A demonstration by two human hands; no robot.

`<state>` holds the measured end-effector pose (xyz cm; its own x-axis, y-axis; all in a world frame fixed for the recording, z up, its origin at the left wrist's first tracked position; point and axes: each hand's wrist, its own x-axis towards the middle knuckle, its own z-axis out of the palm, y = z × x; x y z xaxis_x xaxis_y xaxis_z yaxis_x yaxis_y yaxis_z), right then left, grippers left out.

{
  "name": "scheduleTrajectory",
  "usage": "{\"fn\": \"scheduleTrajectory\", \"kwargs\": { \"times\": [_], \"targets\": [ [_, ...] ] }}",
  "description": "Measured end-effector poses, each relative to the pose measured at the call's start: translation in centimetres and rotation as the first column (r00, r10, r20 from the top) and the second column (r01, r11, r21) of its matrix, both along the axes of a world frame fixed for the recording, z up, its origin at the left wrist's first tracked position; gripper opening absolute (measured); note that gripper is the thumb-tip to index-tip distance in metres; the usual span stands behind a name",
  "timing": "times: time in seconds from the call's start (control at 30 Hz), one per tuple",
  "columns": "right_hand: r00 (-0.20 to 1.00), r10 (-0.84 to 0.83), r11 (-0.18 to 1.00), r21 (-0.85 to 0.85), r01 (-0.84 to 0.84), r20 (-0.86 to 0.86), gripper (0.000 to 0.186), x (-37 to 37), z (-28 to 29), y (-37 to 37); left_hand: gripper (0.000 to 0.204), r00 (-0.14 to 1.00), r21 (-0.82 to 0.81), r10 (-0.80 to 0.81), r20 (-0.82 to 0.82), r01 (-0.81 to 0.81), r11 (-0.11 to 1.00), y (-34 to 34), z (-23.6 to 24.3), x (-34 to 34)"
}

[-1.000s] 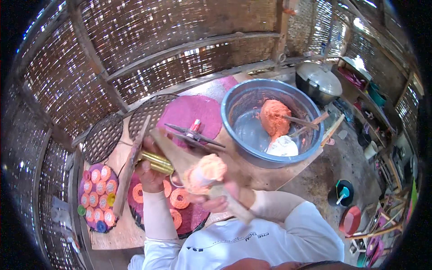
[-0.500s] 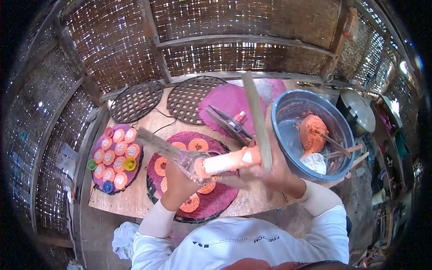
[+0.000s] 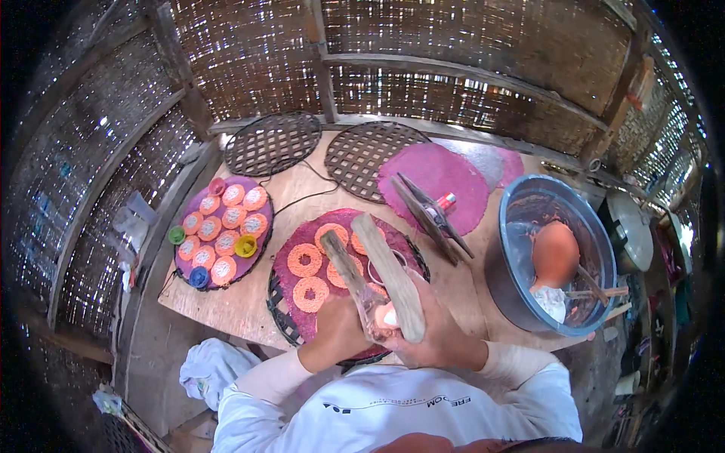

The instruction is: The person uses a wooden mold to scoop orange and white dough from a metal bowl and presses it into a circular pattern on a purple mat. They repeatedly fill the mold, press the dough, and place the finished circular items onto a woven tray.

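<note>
My left hand (image 3: 340,325) grips a dark weathered wooden bar (image 3: 343,264), and my right hand (image 3: 434,328) is closed on a paler bar (image 3: 389,268). Low between the bars is a pale cylinder (image 3: 385,315) with orange dough on it, partly hidden by wood and fingers. Beneath them lies a round magenta tray (image 3: 291,234) bearing several orange dough rings (image 3: 304,259). At the left, another round mat (image 3: 243,269) holds several orange discs with white centres (image 3: 232,217) and small coloured cups (image 3: 245,245).
A blue basin (image 3: 502,279) of orange dough and white paste stands right, beside a lidded pot (image 3: 634,226). Behind are woven trays (image 3: 272,143), pink sheets (image 3: 434,174) and another wooden tool (image 3: 427,219). A white cloth (image 3: 215,366) hangs below the table's left edge.
The two bars, spread at an angle half a second ago, now point forward nearly parallel, lower over the magenta tray, hiding most of the cylinder. My view has shifted, sliding the table rightward.
</note>
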<state>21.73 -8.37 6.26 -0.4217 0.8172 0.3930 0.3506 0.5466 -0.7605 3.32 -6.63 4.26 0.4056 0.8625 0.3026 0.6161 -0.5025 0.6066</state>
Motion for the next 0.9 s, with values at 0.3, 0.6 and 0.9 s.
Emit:
{"fn": "scheduleTrajectory", "kwargs": {
  "times": [0.3,0.6,0.9],
  "targets": [
    [0.675,0.016,0.317,-0.637,-0.703,-0.738,0.057,-0.3,-7.8,2.8,0.037,0.842,0.311,0.515,0.161,-0.538,0.783,0.2,-1.2,-3.4],
    [0.899,-0.071,0.994,-0.105,0.028,-0.431,0.033,1.1,-4.4,12.3,0.024,0.033,-0.525,0.812,0.583,-0.748,0.407,-10.1,-17.5,-8.3],
    [0.976,-0.077,0.983,0.146,0.108,-0.206,0.039,0.3,-9.0,17.4,0.049,0.207,-0.768,0.974,0.092,-0.608,0.202,-12.2,-15.3,2.9]
  ]
}}
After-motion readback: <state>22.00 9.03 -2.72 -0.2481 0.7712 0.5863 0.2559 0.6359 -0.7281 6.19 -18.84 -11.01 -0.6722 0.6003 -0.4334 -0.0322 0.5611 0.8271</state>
